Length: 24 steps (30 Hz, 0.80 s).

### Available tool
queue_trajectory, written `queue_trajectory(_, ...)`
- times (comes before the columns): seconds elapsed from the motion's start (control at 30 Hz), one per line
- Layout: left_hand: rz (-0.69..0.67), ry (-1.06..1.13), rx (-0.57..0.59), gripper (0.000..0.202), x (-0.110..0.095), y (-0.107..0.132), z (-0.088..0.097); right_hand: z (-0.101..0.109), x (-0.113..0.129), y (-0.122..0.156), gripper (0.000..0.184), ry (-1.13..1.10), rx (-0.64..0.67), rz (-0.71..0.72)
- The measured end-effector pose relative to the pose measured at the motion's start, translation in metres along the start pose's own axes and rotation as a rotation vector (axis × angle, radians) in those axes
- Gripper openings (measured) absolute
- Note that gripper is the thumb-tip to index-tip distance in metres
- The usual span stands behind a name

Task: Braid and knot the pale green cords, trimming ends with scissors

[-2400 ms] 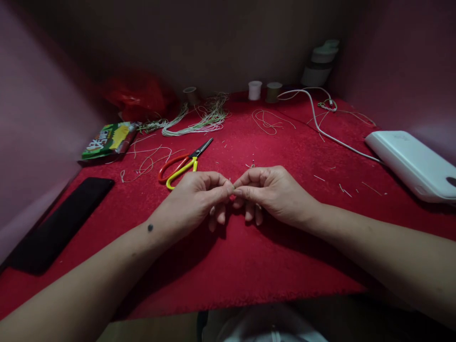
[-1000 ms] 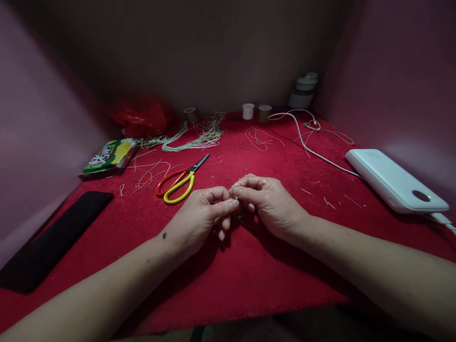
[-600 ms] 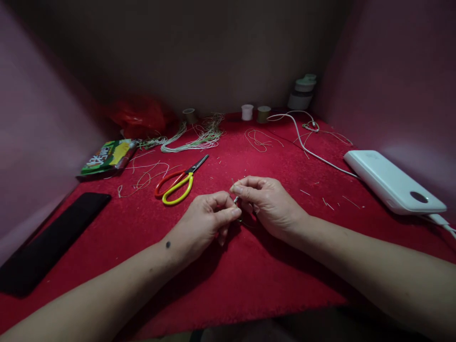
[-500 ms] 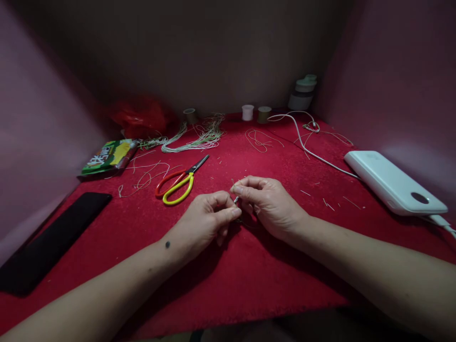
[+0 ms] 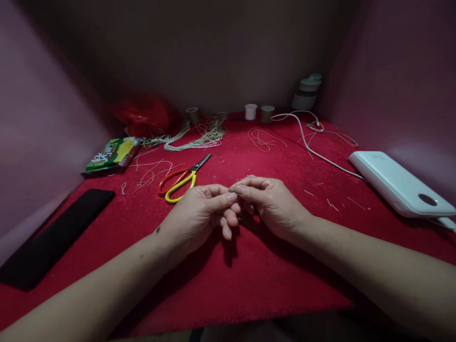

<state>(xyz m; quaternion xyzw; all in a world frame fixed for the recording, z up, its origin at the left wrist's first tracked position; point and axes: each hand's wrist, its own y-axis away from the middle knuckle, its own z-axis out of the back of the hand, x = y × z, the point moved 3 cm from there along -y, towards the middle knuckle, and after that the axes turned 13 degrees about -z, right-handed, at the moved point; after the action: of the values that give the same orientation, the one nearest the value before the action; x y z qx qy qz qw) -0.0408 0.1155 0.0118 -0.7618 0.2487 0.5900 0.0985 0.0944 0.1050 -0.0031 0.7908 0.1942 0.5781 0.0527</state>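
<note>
Thumb and forefinger of my left hand point(image 5: 210, 205) pinch a thin cord point(image 5: 233, 189), and its other fingers hang loosely curled below. My right hand point(image 5: 272, 197) pinches the same cord just to the right, so the two sets of fingertips nearly meet. Only a small greenish bit of cord shows between them, and a thin loop trails under my right hand. The fingers hide most of it. Left of my hands lie scissors point(image 5: 180, 185) with one red and one yellow handle, blades pointing away.
A black phone-like slab point(image 5: 57, 237) and a green snack packet point(image 5: 112, 154) lie left. Thread bundles point(image 5: 199, 140), thread spools point(image 5: 251, 112), a red plastic bag point(image 5: 142, 114) and a bottle point(image 5: 306, 92) are at the back. A white power bank point(image 5: 399, 183) with a cable lies right.
My left hand has turned and shifted slightly up, its fingertips now closer to my right fingertips and its lower fingers more spread. My right hand stays pinched in nearly the same place.
</note>
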Motion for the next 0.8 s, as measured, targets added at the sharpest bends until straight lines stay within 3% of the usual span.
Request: queue_trajectory(0.8, -0.072, -0.109, -0.009, 0.02, -0.0017, 0.0043, -0.0011, -0.0008, 0.0016, -0.0001, 0.02, 0.002, 0.032, 0.038)
